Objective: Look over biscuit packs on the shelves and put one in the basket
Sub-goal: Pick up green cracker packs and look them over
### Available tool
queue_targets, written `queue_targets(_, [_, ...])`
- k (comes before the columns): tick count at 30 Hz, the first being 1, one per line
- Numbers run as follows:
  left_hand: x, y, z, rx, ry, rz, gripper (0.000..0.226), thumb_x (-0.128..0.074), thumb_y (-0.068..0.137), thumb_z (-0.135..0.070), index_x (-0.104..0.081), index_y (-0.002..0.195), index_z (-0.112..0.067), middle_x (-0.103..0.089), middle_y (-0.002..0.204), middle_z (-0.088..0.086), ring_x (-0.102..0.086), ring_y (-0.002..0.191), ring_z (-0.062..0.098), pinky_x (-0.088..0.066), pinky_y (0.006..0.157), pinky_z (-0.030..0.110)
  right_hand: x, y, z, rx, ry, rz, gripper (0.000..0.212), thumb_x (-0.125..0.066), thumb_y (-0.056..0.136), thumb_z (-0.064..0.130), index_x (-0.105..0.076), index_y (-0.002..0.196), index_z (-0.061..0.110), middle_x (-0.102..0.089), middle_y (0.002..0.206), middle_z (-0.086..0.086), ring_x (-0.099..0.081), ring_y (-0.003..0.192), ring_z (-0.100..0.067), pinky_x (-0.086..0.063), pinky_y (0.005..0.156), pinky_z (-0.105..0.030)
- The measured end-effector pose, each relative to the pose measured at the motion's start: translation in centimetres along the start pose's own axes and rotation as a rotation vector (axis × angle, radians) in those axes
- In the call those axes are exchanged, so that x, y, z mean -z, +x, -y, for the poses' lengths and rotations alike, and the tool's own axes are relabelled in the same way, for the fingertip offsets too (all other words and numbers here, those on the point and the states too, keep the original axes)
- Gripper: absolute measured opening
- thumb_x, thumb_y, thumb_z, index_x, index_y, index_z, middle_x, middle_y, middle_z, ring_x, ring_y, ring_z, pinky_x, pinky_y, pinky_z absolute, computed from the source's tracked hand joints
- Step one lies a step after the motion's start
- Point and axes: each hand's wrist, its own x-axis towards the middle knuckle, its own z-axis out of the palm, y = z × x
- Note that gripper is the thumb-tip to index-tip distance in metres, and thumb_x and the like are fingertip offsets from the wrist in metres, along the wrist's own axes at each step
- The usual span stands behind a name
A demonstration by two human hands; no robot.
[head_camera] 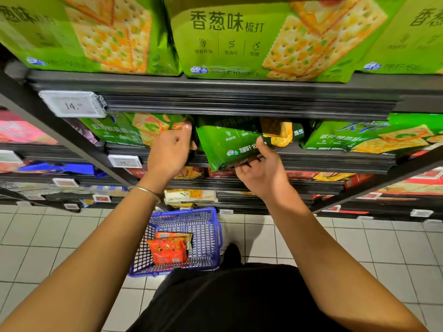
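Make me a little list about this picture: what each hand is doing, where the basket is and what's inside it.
right hand: holds the dark green biscuit pack, thumb on its front, fingers underneath
left hand: raised at that pack's left edge; grip unclear
pack position: tilted, sticking out past the shelf
blue basket: on the tiled floor, below the hands
in basket: orange-red packets
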Motion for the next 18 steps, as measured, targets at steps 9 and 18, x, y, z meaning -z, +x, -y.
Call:
queue_targets(9, [1.0, 1.6, -1.2, 0.122, -0.068, -0.072, 0.051, -0.057, 0.088, -0.045, -0.07, 0.077, 0.003, -0.066, 0.065, 0.011, -0.059, 0.063, 0.033, -0.052, 0.068, 0.045, 0.6, 0.0, -0.1, 0.108, -0.01, 0.251, 0.055, -0.054, 0.103, 0.042, -0.051, 0.148, 0.011, -0.059, 0.147, -0.02, -0.055, 0.138, -0.041, -0.04, 0.116, -0.057])
queue_targets(18, [0.6, 2.1, -1.1, 0.233, -0.233, -0.079, 0.04, -0.069, 0.094, -0.026, -0.056, 0.058, -0.016, -0.052, 0.056, 0.004, -0.042, 0.053, 0.019, -0.034, 0.06, 0.035, 2.9, 0.0, -1.2, 0.062, -0.111, 0.228, 0.047, -0.045, 0.107, 0.042, -0.055, 0.143, 0.014, -0.06, 0.147, -0.015, -0.06, 0.133, -0.033, -0.037, 0.119, -0.054])
